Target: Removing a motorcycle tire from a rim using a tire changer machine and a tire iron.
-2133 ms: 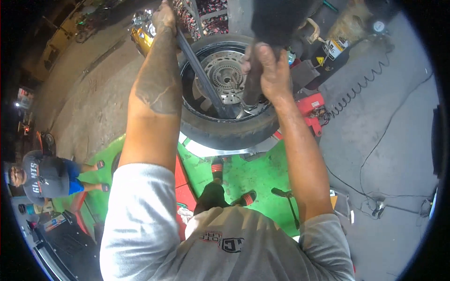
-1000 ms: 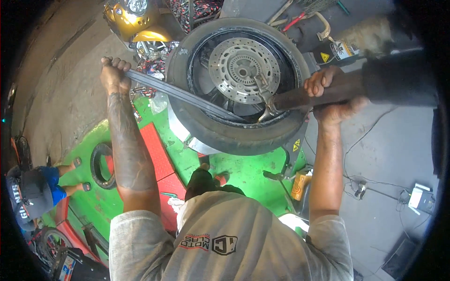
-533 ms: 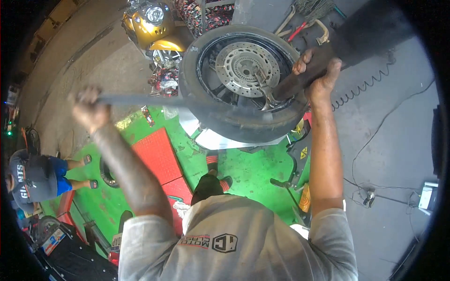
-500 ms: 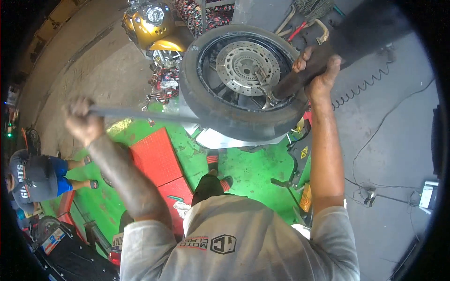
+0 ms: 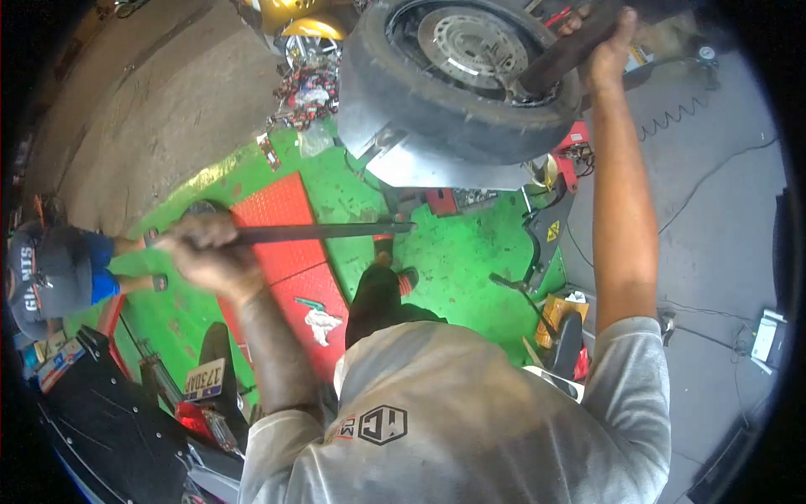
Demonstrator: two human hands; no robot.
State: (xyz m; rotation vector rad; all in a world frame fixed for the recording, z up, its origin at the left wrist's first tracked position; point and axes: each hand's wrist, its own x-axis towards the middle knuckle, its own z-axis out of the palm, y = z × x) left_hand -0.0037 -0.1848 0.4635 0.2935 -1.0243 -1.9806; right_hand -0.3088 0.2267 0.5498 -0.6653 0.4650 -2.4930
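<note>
My left hand is wrapped around one end of a long dark tyre lever. The lever lies level, its free end apart from the tyre and over the green floor. At the upper right, my right hand grips the dark post of a tyre changer. At the post's lower end, the mount head sits at the rim's edge. A black motorcycle tyre lies on its side on the machine, around a dark wheel with a round metal brake disc.
A red ramp bears a green-handled tool and a white rag. A gold motorcycle stands beyond, a black one at lower left. Another person is at the left. A black pedal arm and cables lie right.
My left hand has drawn the tyre lever away from the tyre, nearer to me and rightward. My right hand still holds the post. The view has shifted, so the wheel appears higher.
</note>
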